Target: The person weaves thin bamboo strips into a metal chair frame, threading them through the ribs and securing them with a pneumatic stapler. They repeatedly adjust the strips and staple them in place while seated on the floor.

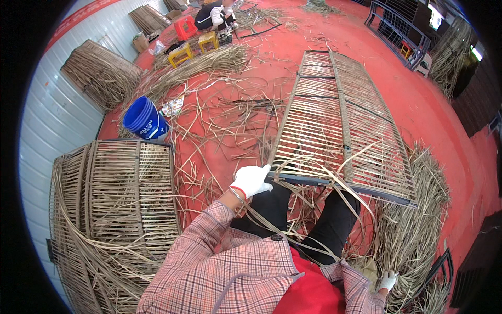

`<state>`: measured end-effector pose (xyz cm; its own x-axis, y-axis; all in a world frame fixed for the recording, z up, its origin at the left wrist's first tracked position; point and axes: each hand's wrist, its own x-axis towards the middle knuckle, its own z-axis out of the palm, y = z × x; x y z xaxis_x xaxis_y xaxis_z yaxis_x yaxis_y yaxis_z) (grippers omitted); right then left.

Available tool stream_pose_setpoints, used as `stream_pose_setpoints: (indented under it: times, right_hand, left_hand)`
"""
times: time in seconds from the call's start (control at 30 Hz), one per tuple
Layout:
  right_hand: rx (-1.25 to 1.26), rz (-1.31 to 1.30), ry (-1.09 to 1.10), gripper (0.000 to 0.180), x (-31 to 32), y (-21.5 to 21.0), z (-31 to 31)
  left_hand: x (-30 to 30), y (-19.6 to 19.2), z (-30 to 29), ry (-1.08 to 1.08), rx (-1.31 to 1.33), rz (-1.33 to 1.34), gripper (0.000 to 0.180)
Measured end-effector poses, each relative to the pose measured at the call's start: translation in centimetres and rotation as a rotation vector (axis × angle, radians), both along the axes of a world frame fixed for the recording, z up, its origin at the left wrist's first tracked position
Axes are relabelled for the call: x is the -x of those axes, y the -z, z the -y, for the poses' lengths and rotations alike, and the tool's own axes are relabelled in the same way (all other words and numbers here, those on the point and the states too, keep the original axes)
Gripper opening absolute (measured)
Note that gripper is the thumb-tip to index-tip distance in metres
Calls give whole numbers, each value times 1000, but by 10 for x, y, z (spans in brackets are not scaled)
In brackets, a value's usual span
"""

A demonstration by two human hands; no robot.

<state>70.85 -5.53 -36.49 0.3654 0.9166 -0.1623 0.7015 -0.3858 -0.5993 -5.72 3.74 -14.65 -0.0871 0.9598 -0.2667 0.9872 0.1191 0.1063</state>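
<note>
A long woven rattan panel on a dark metal frame (334, 120) lies on the red floor in front of me, its near edge over my knees. My left hand (252, 179), in a white glove, grips the near left corner of the frame together with thin rattan strips (314, 172) that loop across the panel's near edge. My right hand (387, 280), also gloved, is low at my right side, closed on strands from a pile of loose rattan (413, 230).
A woven frame piece (112, 209) stands at my left. Behind it are a blue bucket (145, 118) and scattered strips. Farther back are yellow and red stools (183, 51), a seated person (214, 14), woven panels against the wall (102, 70) and metal frames (400, 29).
</note>
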Motion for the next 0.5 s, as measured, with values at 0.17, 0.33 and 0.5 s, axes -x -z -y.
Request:
stream_pose_setpoints:
  times: [0.17, 0.33, 0.5]
  right_hand:
    - [-173, -92, 268, 24, -22, 26, 1]
    - [-271, -72, 547, 36, -24, 3, -10]
    - [-446, -368, 342, 32, 74, -101, -64]
  left_hand:
    - [3, 3, 4, -6, 1, 25, 73]
    - [-6, -8, 21, -113, -278, 366, 60]
    - [-39, -19, 37, -273, -298, 1136, 31]
